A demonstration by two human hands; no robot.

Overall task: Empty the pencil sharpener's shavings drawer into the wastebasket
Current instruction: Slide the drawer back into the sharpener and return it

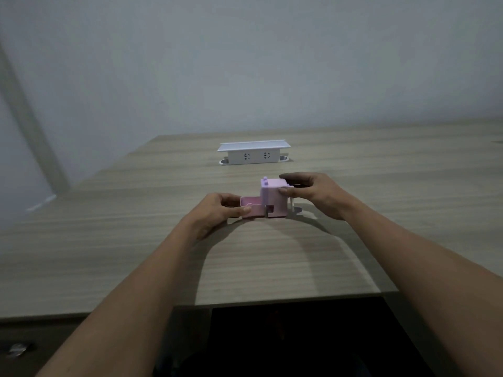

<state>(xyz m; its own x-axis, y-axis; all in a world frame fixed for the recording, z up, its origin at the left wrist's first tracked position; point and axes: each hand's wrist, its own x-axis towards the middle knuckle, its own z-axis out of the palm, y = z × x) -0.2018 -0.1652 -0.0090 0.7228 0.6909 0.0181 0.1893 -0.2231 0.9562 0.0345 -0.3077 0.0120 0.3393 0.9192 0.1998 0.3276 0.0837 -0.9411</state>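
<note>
On the desk, near the middle, well short of the socket box: the sharpener, upright, gripped at its top and side by the right hand. Left of it, partly slid out, the drawer, pinched at its outer end by the left hand. Best drawn straight and level, body pinned down, avoiding spills. No wastebasket in sight.

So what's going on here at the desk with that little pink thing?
A person is working on a pink pencil sharpener standing on a wooden desk. The right hand grips the sharpener's body, while the left hand holds the shavings drawer, which sticks out to the left, partly pulled out. A white pop-up socket box sits behind. No wastebasket is in view.
</note>
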